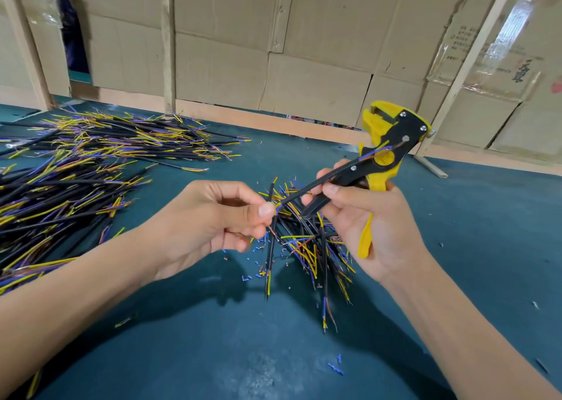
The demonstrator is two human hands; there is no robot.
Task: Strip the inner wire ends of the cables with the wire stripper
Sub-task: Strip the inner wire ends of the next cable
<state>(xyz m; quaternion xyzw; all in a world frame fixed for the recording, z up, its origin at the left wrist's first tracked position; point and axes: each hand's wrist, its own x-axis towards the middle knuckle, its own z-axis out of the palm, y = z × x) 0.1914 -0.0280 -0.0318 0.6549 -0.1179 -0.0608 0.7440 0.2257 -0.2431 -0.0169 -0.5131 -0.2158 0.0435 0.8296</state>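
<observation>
**Item in hand:** short black-sheathed cable with yellow, blue and copper-coloured inner wires (pixel 307 188), held in the air above the teal felt-covered worktop (pixel 456 232). Its far wire ends reach up to the side of the tool head; whether they sit in the jaws cannot be told.

**Tool:** yellow-and-black plastic automatic wire stripper (pixel 386 147), head up and away from the person, yellow lower handle across the palm.

**Right hand** (pixel 365 217): grip curled round the stripper handles, thumb and fingertips also steadying the cable's sheath.

**Left hand** (pixel 225 214): grip pinching the cable's near end between thumb and forefinger.

**Stock:**
- Small heap of black cut cables with splayed coloured ends (pixel 316 247), directly beneath the hands.
- Large spread of similar cables (pixel 91 162), well to the left.
- Blue and pink insulation offcuts (pixel 252 275), scattered beside the small heap.

**Handling advice (judgement):**
- Seat each wire end squarely in the jaws.
- Keep the sheath outside them.
- Hold the cable straight and taut with the left pinch.
- Squeeze once, fully.
- Fine strands likely tear if fed crooked.
</observation>
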